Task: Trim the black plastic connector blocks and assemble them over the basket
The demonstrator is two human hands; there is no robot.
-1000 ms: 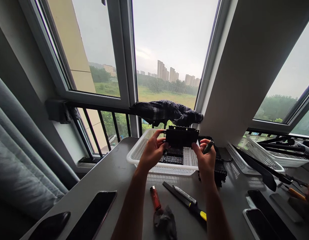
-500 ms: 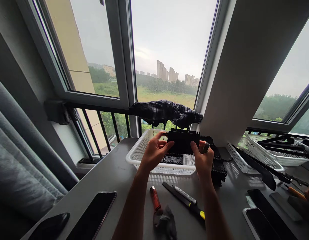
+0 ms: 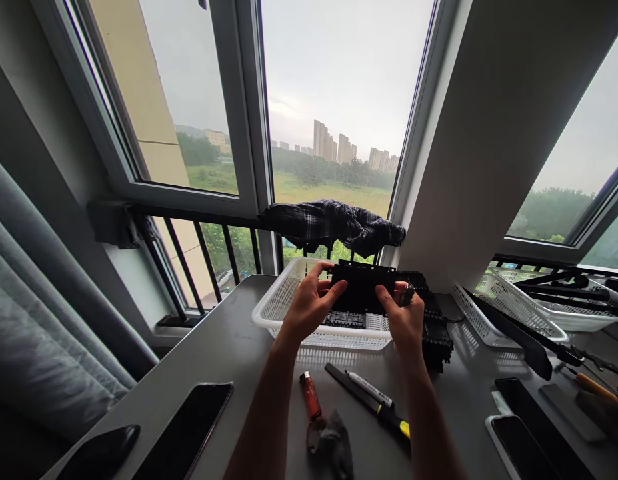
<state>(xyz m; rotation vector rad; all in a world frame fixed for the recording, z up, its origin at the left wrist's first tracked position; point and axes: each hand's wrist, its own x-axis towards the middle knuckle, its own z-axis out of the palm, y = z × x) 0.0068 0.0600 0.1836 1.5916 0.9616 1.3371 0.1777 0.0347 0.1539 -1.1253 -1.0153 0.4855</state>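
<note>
Black panel [image 3: 359, 292]: held up over the white basket [image 3: 267, 315], between both hands
Long axis: left to right, hand to hand
Left hand [image 3: 309, 300]: clamped on panel's left end, thumb on near face
Right hand [image 3: 406, 319]: clamped on right end, thumb on near face; small dark item [image 3: 407, 292] also in grip, kind unclear
Nearer hand: neither, both touching
Panel from hands: right of left, left of right

The one view, head-worn, looks forward and down from behind and above the left grip [image 3: 309, 303] and right grip [image 3: 406, 321], at close range (yet wide: window [image 3: 346, 93] beyond both grips, bench [image 3: 219, 360] below them).
</note>
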